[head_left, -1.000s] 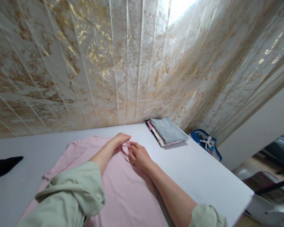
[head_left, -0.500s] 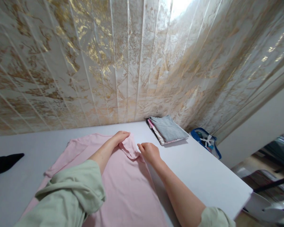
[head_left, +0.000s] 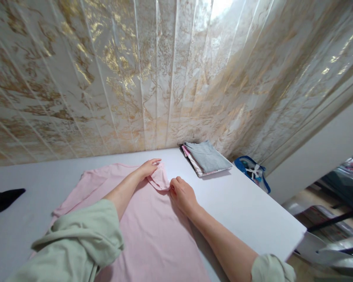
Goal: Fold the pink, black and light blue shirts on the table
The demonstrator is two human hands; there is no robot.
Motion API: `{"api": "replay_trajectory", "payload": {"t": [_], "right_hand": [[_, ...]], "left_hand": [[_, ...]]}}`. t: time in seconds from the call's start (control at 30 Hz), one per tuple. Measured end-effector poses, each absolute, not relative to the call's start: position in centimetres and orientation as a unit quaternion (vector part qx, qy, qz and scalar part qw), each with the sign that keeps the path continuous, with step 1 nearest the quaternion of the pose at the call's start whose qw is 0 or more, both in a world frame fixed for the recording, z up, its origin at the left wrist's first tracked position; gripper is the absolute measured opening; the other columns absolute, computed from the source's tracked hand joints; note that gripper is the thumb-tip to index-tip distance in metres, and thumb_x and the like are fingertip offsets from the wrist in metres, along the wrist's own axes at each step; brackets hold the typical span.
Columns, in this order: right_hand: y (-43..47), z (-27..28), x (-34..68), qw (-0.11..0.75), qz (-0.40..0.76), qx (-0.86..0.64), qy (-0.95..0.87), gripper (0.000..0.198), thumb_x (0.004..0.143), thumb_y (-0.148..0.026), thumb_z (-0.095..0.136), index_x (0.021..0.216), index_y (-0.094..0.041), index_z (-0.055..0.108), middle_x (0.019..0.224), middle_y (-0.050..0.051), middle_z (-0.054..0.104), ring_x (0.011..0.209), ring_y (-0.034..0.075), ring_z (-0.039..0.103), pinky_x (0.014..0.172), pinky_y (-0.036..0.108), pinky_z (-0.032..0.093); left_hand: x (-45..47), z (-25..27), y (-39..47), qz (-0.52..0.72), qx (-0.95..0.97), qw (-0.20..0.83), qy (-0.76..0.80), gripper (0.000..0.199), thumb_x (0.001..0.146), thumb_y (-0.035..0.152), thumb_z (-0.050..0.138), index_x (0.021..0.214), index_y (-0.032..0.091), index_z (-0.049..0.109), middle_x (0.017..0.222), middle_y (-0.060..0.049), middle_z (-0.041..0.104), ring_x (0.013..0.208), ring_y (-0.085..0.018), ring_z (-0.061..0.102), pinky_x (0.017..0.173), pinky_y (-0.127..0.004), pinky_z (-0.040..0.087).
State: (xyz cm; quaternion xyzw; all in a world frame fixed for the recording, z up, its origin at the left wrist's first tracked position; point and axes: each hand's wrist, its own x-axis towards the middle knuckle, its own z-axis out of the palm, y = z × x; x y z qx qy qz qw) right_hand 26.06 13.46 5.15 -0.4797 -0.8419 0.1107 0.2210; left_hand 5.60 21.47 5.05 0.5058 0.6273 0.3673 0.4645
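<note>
A pink long-sleeved shirt point(head_left: 153, 235) lies spread over the white table, its one sleeve stretching to the left. On its far right part, a piece of the pink cloth point(head_left: 160, 178) is folded inward. My left hand point(head_left: 149, 167) rests at the upper left of that folded piece, its fingers stretched out and slightly apart. At the piece's lower right corner, my right hand point(head_left: 182, 192) pinches the shirt's edge between thumb and fingers. Both forearms wear rolled light green sleeves, and the left one covers part of the shirt.
A stack of folded clothes point(head_left: 207, 156), grey on top, sits at the table's back right. Beyond the table's right edge is a blue-rimmed clear bag point(head_left: 253, 172). Something black point(head_left: 6, 200) lies at the left. A patterned curtain point(head_left: 153, 78) hangs behind the white table point(head_left: 253, 219).
My right hand has closed onto the pink shirt's edge from just beside it. The fingers of my left hand have straightened and spread a little. The view has shifted slightly.
</note>
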Motion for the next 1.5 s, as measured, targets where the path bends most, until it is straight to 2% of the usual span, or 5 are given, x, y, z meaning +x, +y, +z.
{"api": "replay_trajectory", "payload": {"t": [0.23,0.5,0.73,1.13,1.5], "right_hand": [[16.6,3.3,27.5,0.356,0.295,-0.572,-0.678,0.006,0.083,-0.017,0.046,0.08,-0.021,0.049,0.066,-0.003,0.059,0.062,0.014,0.056,0.058,0.023,0.036],[16.5,4.0,27.2,0.318,0.36,-0.564,-0.671,0.03,0.087,-0.033,0.053,0.113,-0.017,0.051,0.079,0.001,0.067,0.055,0.012,0.056,0.053,0.023,0.037],[16.2,4.4,27.4,0.332,0.248,-0.544,-0.729,0.012,0.081,-0.027,0.055,0.072,-0.02,0.051,0.073,-0.002,0.059,0.068,0.012,0.054,0.061,0.021,0.037],[17.0,3.3,27.6,0.408,0.547,-0.518,-0.516,0.026,0.072,-0.024,0.064,0.082,-0.023,0.039,0.061,-0.008,0.057,0.055,0.013,0.063,0.051,0.023,0.051],[17.2,3.6,26.8,0.35,0.265,-0.564,-0.699,0.047,0.075,-0.017,0.054,0.122,-0.014,0.046,0.11,0.013,0.065,0.095,0.024,0.064,0.082,0.033,0.048]], "left_hand": [[5.5,6.3,21.9,0.362,0.47,0.509,0.624,0.049,0.086,0.027,0.045,0.135,0.019,0.048,0.09,-0.006,0.072,0.068,-0.013,0.067,0.06,-0.021,0.052],[9.0,6.2,23.7,0.313,0.556,0.46,0.618,0.063,0.067,0.009,0.058,0.129,0.02,0.057,0.086,-0.002,0.07,0.068,-0.012,0.061,0.054,-0.019,0.043],[9.9,6.0,25.2,0.24,0.587,0.437,0.638,0.047,0.065,0.011,0.061,0.11,0.021,0.071,0.075,-0.001,0.071,0.063,-0.015,0.062,0.053,-0.022,0.043],[10.2,5.6,25.7,0.187,0.622,0.311,0.693,0.046,0.066,0.014,0.063,0.111,0.022,0.064,0.077,-0.002,0.07,0.069,-0.018,0.064,0.062,-0.024,0.047],[11.1,5.2,25.5,0.284,0.646,0.222,0.673,0.004,0.078,0.018,0.061,0.081,0.02,0.061,0.105,-0.005,0.058,0.089,-0.017,0.064,0.08,-0.026,0.047]]}}
